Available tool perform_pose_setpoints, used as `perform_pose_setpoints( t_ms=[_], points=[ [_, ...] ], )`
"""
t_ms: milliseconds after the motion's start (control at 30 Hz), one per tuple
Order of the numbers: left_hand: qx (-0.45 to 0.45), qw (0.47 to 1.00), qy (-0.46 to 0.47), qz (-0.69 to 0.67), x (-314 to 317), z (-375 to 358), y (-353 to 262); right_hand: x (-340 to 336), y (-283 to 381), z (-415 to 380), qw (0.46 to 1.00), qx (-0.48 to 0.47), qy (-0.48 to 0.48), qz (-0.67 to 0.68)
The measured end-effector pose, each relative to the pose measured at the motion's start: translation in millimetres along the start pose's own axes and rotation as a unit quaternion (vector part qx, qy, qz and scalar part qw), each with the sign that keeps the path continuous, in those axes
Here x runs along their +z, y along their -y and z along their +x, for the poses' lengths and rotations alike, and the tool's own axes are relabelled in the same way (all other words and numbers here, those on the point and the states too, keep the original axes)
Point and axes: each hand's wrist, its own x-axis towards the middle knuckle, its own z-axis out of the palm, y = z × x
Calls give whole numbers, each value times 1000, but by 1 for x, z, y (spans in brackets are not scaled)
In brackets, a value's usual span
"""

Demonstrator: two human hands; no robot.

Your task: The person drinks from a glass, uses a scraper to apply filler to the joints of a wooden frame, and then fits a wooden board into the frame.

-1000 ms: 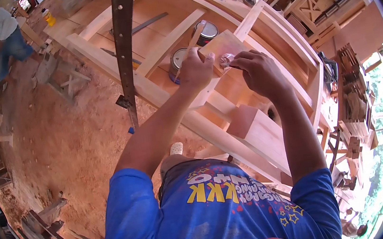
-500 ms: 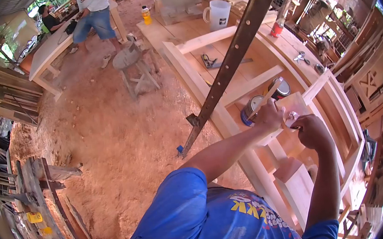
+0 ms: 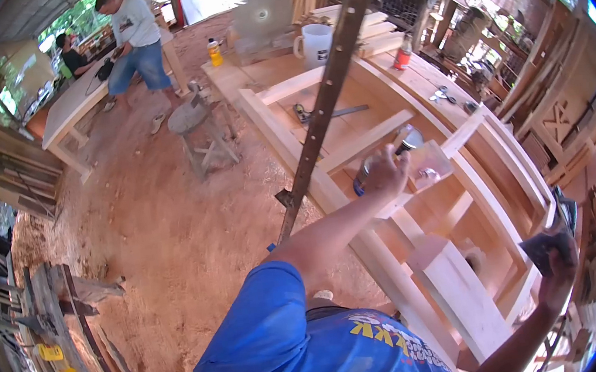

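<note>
My left hand is closed on the edge of a small flat board that carries a whitish blob. The board is over the wooden frame, beside two cans; the nearer can is partly hidden by my hand, and the other can stands just behind. Out at the right, past the frame's edge, my right hand grips a dark flat piece whose exact kind I cannot make out.
A perforated metal bar slants across the view. On the table are a square tool, a white pitcher, a yellow bottle, a red bottle and scissors. A stool and two people are further off.
My right hand has moved from the small board out to the right and now holds a dark piece. My left hand stays with the board. The view has shifted.
</note>
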Motion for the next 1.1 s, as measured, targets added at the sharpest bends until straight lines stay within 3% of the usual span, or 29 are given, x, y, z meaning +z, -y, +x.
perform_pose_setpoints(
  t_ms=[67,133,200,233,267,300,333,467,500,633,733,833,933,1100],
  points=[
    [84,992,-92,33,5,-4,-2,-45,4,-44,995,-25,-90,32],
    [223,967,-119,14,-2,-12,-31,-108,4,-93,992,-48,-89,72],
    [233,969,11,-79,-19,-42,-87,-135,17,-137,988,-44,-146,31],
    [226,966,27,-121,-15,-61,-113,-142,27,-156,981,-28,-191,-16],
    [289,948,26,-132,4,-72,-121,-149,37,-175,970,-8,-234,-62],
    [315,933,73,-157,11,-93,-143,-160,43,-187,960,-7,-232,-155],
    [323,924,131,-154,18,-122,-168,-152,61,-198,977,-4,-203,-60],
    [414,873,247,-72,82,-213,-215,-184,87,-247,944,51,-194,-261],
    [429,862,266,-50,98,-235,-226,-200,78,-261,951,67,-186,-239],
    [323,850,416,32,141,-289,-252,-232,34,-293,958,134,-115,-225],
    [297,830,439,172,163,-315,-247,-241,5,-299,953,158,-82,-245],
    [317,800,473,190,175,-307,-239,-251,-22,-293,957,152,-49,-242],
    [259,797,492,237,172,-309,-247,-250,-25,-286,960,134,-19,-246],
    [271,815,473,198,176,-310,-238,-249,-38,-282,953,68,-18,-294]
  ],
)
